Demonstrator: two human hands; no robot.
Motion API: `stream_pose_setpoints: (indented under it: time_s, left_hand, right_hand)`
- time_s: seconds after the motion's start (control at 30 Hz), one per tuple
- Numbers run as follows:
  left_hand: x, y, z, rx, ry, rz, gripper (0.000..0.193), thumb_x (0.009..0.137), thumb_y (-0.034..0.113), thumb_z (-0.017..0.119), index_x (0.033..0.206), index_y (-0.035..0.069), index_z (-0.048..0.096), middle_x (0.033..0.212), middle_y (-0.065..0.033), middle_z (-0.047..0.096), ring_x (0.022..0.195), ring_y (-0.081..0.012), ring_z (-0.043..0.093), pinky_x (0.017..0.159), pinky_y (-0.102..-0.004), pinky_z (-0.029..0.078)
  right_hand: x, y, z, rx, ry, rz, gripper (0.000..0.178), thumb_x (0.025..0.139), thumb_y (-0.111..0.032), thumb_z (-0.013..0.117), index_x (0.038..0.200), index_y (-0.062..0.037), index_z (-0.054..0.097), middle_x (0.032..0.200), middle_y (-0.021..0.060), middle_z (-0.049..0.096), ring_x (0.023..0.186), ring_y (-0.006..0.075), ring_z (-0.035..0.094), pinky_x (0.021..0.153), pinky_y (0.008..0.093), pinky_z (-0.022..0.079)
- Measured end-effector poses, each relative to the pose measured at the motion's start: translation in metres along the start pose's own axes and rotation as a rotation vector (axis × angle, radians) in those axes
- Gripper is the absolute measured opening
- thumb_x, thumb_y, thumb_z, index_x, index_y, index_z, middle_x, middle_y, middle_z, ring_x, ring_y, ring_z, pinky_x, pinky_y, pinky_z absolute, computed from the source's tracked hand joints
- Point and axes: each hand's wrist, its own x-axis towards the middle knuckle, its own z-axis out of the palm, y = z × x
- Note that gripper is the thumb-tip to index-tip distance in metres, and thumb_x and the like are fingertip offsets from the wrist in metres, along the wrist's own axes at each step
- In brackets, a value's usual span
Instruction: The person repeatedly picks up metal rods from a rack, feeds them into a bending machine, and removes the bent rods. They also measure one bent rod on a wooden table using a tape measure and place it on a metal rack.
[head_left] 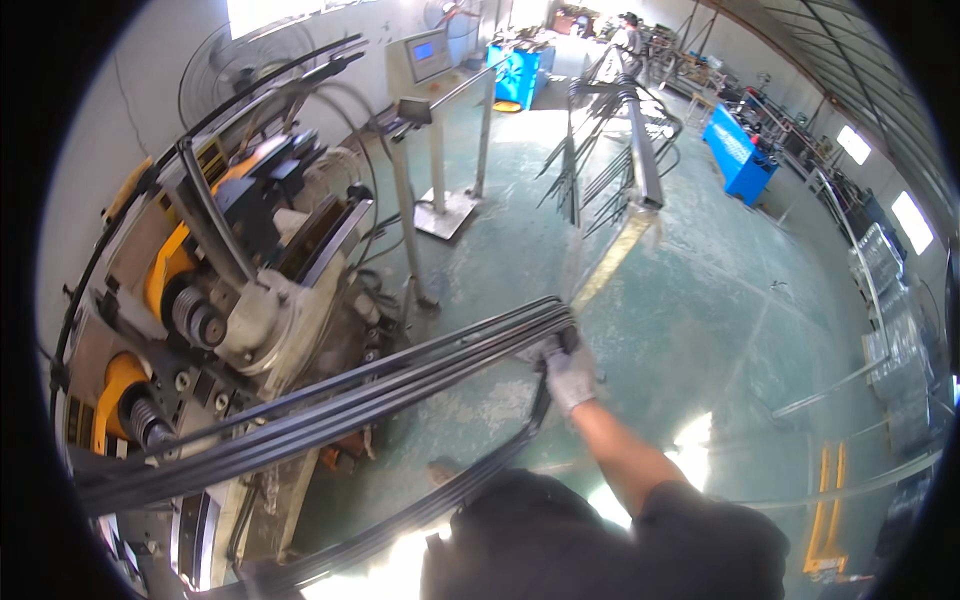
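A bundle of long, dark, thin bars or tubes (pixel 400 385) runs from the lower left toward the middle, where it bends sharply. Its other side runs back down to the lower left, close to my body. My right hand (pixel 571 378), in a pale work glove, is closed around the bundle at this bend. My left hand is not in view. Just past the bend stands a rack with a metal beam (pixel 645 165) along its top. Similar dark bent bars (pixel 605 180) hang from it.
On the left is a large machine (pixel 270 315) with yellow parts and coiled springs. Beyond it are a control box with a screen (pixel 425 55) and a metal stand (pixel 447 212). Blue cabinets (pixel 738 155) stand farther off. A person (pixel 628 40) is in the background. A yellow frame (pixel 826 510) lies at lower right.
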Motion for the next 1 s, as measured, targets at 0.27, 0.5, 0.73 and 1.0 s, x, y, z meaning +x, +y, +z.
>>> stream_pose_setpoints:
  time_s: [0.27, 0.5, 0.73, 1.0]
  left_hand:
    - [-0.173, -0.084, 0.221, -0.95, -0.122, -1.172, 0.039, 0.117, 0.025, 0.056, 0.136, -0.003, 0.074, 0.143, -0.0238, 0.076, 0.138, -0.0374, 0.068, 0.128, -0.0565, 0.044]
    - [-0.215, -0.049, 0.422, -0.606, -0.403, -1.041, 0.032, 0.115, 0.017, 0.059, 0.141, -0.002, 0.064, 0.133, -0.0256, 0.072, 0.121, -0.042, 0.069, 0.11, -0.0557, 0.055]
    - [-0.201, -0.01, 0.511, -0.693, -0.293, -0.988, 0.041, 0.108, 0.006, 0.071, 0.146, -0.002, 0.057, 0.124, -0.025, 0.072, 0.106, -0.0399, 0.073, 0.095, -0.0525, 0.063]
    - [-0.224, -0.047, 0.492, -0.782, -0.218, -1.06, 0.02, 0.102, 0.011, 0.072, 0.119, 0.002, 0.07, 0.108, -0.0189, 0.074, 0.094, -0.0326, 0.071, 0.084, -0.0449, 0.06]
  right_hand:
    - [0.186, -0.065, -0.184, -0.394, 0.219, -0.367, 0.016, 0.114, -0.016, 0.07, 0.119, -0.0009, 0.07, 0.082, 0.0067, 0.07, 0.073, 0.0169, 0.068, 0.069, 0.0371, 0.056]
    - [0.412, -0.112, -0.256, -0.888, 0.264, -0.346, 0.031, 0.113, -0.027, 0.066, 0.13, -0.002, 0.07, 0.113, 0.0326, 0.079, 0.114, 0.052, 0.077, 0.096, 0.0581, 0.059]
    - [0.604, -0.111, -0.251, -1.168, 0.207, -0.15, 0.049, 0.12, -0.022, 0.034, 0.162, -0.0033, 0.05, 0.165, 0.0275, 0.062, 0.148, 0.0434, 0.064, 0.125, 0.0717, 0.043]
    - [0.632, -0.149, -0.243, -1.642, 0.25, -0.307, 0.068, 0.12, -0.031, 0.042, 0.184, -0.0132, 0.029, 0.192, 0.0093, 0.03, 0.174, 0.0406, 0.031, 0.127, 0.0903, 0.02]
